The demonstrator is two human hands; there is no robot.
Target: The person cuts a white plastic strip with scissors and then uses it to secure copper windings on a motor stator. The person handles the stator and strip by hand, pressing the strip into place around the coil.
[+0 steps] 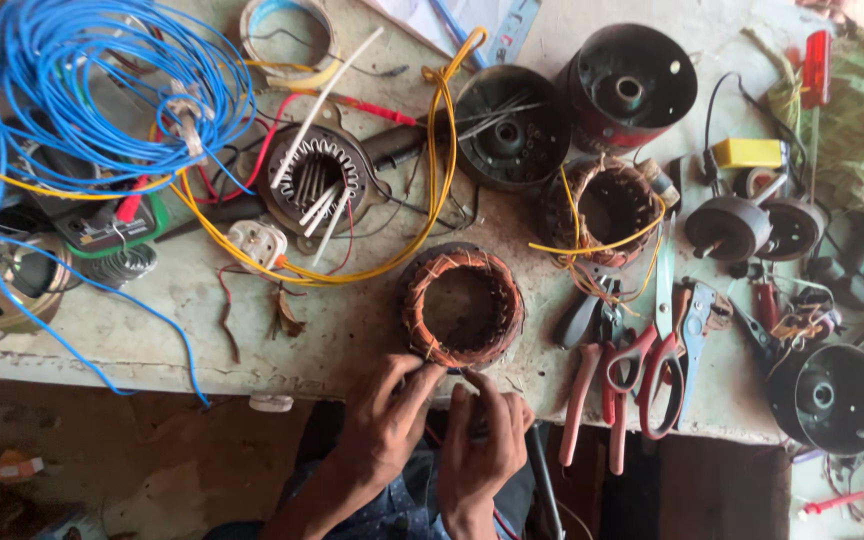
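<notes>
A round motor stator wound with copper wire (462, 305) lies near the front edge of the workbench (342, 330). Both my hands meet just below it at the bench edge. My left hand (389, 420) pinches something thin at the stator's lower rim, apparently a wire lead. My right hand (480, 440) is closed around a small dark object that I cannot make out, its fingertips close to the left hand's.
A second wound stator (602, 205) with yellow leads, dark motor housings (632, 85), scissors (657, 350), pliers (592, 390), a blue wire coil (102, 80), yellow wire (437, 170), a stator with white sleeves (314, 180) and a red screwdriver (814, 75) crowd the bench.
</notes>
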